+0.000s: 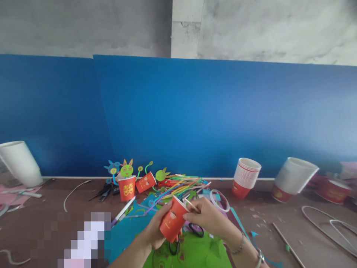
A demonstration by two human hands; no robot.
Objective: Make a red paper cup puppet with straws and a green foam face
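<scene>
My left hand (156, 230) is wrapped round a red paper cup (173, 220), which tilts over the middle of the table. The cup has a small printed figure on its side. At its rim, my right hand (205, 212) pinches a thin pale stick (190, 204), its tip close to the cup's edge. Below the hands lie black-handled scissors (196, 230), on and beside a green sheet (198, 255). A blue sheet (126, 229) spreads out to the left.
Behind the hands lie colourful thin strips (192, 182) and a white ring (220, 201). A decorated red cup (127, 190) stands left of a tipped one (146, 182). Paper cup stacks (247, 175) stand right; a white stack (21, 163) is left. A blue panel (195, 119) borders the table.
</scene>
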